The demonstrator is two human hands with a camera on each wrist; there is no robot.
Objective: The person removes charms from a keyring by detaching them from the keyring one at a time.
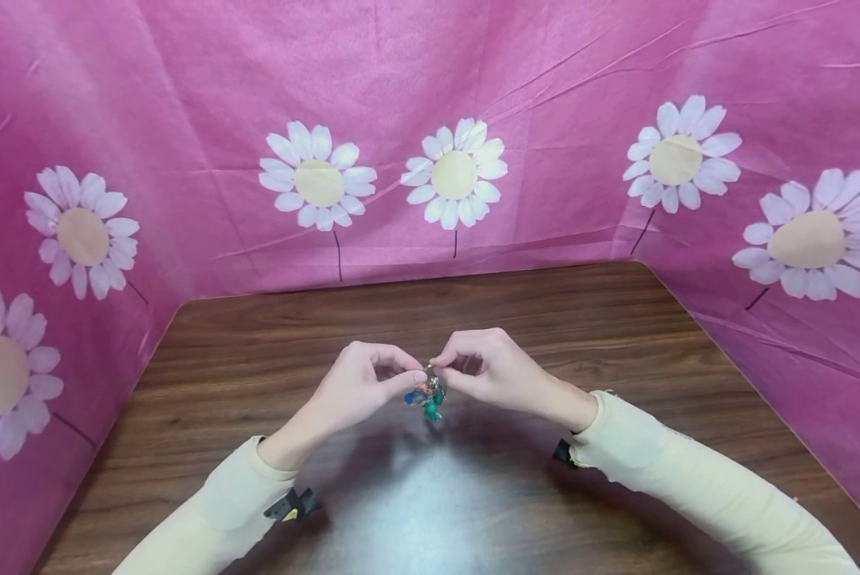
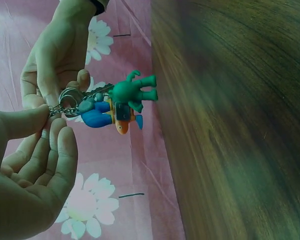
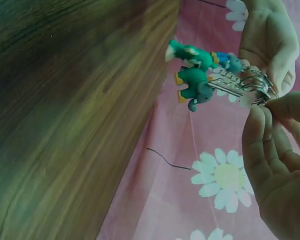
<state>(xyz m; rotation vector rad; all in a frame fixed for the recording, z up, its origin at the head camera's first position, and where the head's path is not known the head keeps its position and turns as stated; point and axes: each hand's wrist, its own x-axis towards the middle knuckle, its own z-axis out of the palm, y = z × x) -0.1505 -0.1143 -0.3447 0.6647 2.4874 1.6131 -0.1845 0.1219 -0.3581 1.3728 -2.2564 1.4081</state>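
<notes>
A bunch of keychains (image 1: 432, 409) hangs between both hands over the middle of the table. My left hand (image 1: 361, 379) pinches its metal fittings at the top between thumb and fingers. From the other side, my right hand (image 1: 494, 367) pinches the metal rings (image 3: 256, 89) with thumb and forefinger. Small toy figures dangle below on chains: a green figure (image 2: 127, 92), a blue and orange one (image 2: 97, 117), and a green elephant with yellow feet (image 3: 192, 82). The fingertips hide part of the rings.
The brown wood-grain table (image 1: 271, 335) extends around the hands, with a bright light reflection near its front. Pink cloth (image 1: 386, 72) with large white daisies walls off the back and both sides. Dark straps (image 1: 293, 505) sit at the wrists over pale sleeves.
</notes>
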